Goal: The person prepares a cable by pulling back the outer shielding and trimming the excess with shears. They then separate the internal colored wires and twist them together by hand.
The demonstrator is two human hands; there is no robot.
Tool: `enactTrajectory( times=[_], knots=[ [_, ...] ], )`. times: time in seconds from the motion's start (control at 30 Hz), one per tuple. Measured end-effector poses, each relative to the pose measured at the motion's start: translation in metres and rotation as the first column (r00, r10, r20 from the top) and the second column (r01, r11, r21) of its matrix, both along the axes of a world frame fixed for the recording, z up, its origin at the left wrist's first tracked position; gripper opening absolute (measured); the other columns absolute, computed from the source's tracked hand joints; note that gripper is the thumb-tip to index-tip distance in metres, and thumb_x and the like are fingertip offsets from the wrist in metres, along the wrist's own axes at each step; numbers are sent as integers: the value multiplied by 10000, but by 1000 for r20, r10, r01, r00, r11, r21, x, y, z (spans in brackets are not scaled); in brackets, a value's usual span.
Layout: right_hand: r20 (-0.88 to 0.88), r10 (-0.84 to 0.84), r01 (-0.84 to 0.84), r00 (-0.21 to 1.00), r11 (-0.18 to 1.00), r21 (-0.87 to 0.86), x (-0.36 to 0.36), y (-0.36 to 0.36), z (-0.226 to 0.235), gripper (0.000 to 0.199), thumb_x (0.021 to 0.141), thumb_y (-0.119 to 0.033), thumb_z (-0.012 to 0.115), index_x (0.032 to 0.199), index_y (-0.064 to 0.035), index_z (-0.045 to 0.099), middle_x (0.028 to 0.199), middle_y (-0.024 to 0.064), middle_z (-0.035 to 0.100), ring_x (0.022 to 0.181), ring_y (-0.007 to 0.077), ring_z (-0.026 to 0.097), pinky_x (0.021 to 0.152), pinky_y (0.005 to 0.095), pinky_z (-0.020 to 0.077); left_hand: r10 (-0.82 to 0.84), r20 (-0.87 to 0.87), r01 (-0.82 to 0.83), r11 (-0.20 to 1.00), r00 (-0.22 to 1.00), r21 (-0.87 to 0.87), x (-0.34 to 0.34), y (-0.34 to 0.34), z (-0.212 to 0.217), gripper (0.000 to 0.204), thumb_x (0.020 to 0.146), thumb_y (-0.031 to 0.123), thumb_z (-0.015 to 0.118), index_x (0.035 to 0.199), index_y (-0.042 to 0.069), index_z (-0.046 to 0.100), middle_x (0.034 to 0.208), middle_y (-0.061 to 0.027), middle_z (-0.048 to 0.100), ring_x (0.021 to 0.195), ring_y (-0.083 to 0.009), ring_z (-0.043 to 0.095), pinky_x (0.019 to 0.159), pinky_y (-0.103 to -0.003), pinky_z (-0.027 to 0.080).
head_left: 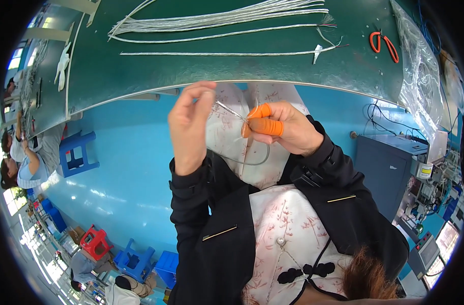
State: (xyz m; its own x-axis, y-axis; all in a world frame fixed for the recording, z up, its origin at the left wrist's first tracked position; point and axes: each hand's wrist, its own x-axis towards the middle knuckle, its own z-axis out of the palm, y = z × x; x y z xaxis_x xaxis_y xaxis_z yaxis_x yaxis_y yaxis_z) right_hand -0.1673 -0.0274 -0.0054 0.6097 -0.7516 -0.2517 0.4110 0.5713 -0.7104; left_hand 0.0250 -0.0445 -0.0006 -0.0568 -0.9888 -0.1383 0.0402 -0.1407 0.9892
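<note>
My left hand (190, 124) is raised just past the table's front edge, fingers bent together. A thin, straight silver piece (230, 110) runs from its fingertips to my right hand; whether it is a metal tool or cable braid I cannot tell. My right hand (288, 128), with orange finger cots on some fingers, pinches the end of a cable where fine strands show. The grey cable (253, 163) hangs in a loop over my lap. On the green table (191, 68) ahead lie a bundle of silver cables (216, 21) and a single cable (216, 54) with a white tag.
Orange-handled cutters (383, 46) and clear plastic sheeting (425, 66) lie at the table's right. A white glove (62, 66) is on its left part. Blue stools (75, 155) and a red stool (96, 241) stand on the left; a grey cabinet (384, 170) is on the right. Other people sit at far left.
</note>
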Motion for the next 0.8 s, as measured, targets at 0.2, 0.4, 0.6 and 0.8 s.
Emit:
enactTrajectory(
  times=[0.2, 0.4, 0.6, 0.8],
  knots=[
    [-159, -51, 34, 986, 994, -105, -2, -3, 5, 157, 892, -127, 571, 956, 6, 626, 777, 40, 614, 591, 52, 464, 611, 198, 410, -160, -142, 132, 974, 977, -183, -1, 9, 22, 216, 760, 35, 671, 970, 1, 631, 1158, -92, 551, 1086, -201, 493, 956, -345, 357],
    [-297, -64, -2, 953, 976, -217, 1, 3, 8, 170, 886, -96, 577, 1025, -1, 602, 826, 31, 617, 705, 75, 561, 638, 201, 441, -230, 120, 250, 948, 966, -199, -2, 15, 19, 224, 723, 22, 701, 943, 30, 660, 1197, -84, 534, 1111, -206, 487, 958, -352, 362],
    [-294, -88, 16, 952, 971, -239, 3, 3, 5, 172, 884, -77, 572, 1035, 6, 578, 809, 33, 611, 730, 91, 582, 636, 202, 446, -153, 88, 169, 963, 984, -211, -4, 18, 8, 218, 700, -2, 706, 909, 55, 679, 1127, -76, 579, 1063, -208, 505, 889, -339, 408],
    [-194, 10, -6, 981, 1000, 20, 0, 0, 6, 123, 888, -98, 564, 962, -1, 578, 712, 38, 589, 593, 55, 507, 497, 176, 334, -81, 369, 228, 899, 926, -373, -3, 15, 7, 168, 710, -6, 695, 865, 51, 666, 1030, -69, 620, 1012, -224, 517, 831, -321, 428]
  ],
)
